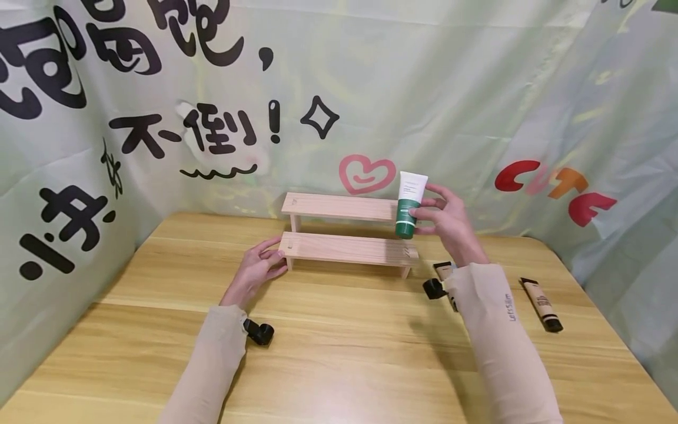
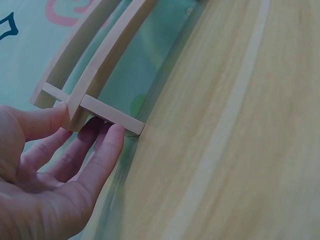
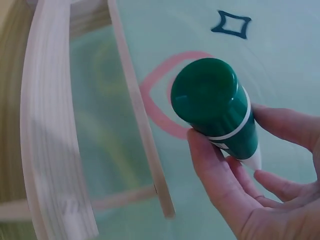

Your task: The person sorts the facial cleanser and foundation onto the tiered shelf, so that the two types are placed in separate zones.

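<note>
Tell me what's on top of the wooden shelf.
Both tiers of the shelf look bare. The right hand holds a green tube in front of the upper tier's right end, hiding it.

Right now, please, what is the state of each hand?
Left hand: open, straight fingers touching the left end of the wooden shelf.
Right hand: holds the green and white tube, cap down, above the shelf.
</note>
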{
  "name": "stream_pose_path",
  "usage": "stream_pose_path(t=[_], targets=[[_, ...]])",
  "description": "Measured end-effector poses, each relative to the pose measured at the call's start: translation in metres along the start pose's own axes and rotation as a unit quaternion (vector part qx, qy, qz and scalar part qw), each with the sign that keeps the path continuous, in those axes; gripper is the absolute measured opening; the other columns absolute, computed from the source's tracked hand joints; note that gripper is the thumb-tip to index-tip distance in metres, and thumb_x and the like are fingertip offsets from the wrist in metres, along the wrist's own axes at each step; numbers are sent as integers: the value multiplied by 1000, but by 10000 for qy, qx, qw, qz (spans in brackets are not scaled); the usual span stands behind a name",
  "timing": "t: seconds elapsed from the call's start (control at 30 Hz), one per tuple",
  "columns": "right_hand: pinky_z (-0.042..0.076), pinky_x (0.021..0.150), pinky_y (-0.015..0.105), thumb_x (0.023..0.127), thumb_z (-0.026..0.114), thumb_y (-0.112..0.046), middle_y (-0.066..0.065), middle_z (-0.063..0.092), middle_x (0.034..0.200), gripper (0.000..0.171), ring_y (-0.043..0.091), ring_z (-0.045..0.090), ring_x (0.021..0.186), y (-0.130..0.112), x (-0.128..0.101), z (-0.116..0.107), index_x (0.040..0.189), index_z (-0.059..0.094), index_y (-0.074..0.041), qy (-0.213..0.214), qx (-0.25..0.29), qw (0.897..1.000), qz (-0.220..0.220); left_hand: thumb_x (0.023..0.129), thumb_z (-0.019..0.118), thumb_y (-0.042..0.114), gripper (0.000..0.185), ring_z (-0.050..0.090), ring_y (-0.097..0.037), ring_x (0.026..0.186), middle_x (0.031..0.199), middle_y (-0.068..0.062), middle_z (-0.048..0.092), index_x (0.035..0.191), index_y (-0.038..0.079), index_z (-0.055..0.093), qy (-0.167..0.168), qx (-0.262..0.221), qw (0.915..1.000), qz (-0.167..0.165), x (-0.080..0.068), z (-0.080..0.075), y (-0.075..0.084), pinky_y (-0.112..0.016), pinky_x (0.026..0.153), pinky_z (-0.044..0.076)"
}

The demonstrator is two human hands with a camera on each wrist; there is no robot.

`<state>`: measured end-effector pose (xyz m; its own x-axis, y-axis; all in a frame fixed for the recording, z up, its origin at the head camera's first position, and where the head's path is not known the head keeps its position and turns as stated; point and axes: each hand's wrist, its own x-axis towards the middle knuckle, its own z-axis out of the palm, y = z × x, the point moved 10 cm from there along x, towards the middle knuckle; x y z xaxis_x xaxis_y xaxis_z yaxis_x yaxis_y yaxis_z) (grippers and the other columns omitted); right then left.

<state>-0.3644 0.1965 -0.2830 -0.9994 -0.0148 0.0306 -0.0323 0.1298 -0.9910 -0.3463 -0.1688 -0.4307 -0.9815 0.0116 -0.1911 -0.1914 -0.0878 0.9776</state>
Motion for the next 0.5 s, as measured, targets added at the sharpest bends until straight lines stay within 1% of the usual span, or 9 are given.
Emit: stream_pose_path(t=[0.1, 0.23, 0.4, 0.5], targets=[[64, 76, 34, 95, 65, 4, 14, 46, 125, 76, 25, 59, 100, -2, 6, 12, 160, 27, -9, 87, 76, 9999, -62, 106, 49, 1, 51, 60, -28, 114, 132, -23, 55, 155, 5, 39, -8, 27, 10000, -6, 0, 0, 0, -31, 91, 59], [64, 76, 34, 94, 66, 7, 13, 47, 126, 77, 26, 59, 101, -6, 13, 25, 159, 29, -11, 216, 225, 9993, -194, 106, 48, -1, 51, 58, -31, 118, 137, -25, 51, 156, 2, 37, -98, 24, 9999, 6, 0, 0, 1, -32, 93, 58], [64, 73, 33, 92, 67, 10, 11, 49, 123, 79, 22, 63, 96, -12, 19, 42, 158, 32, -14, 364, 477, 9973, -431, 106, 49, -2, 50, 58, -31, 117, 131, -22, 53, 154, 0, 38, -213, -8, 9998, -19, 0, 2, 0, -35, 94, 58], [64, 70, 30, 91, 68, 10, 9, 50, 120, 78, 20, 64, 96, -16, 23, 52, 157, 35, -14, 452, 573, 9953, -642, 105, 50, -2, 50, 59, -31, 115, 128, -22, 55, 153, -1, 39, -277, -9, 9996, -8, 0, 7, 0, -36, 95, 58]])
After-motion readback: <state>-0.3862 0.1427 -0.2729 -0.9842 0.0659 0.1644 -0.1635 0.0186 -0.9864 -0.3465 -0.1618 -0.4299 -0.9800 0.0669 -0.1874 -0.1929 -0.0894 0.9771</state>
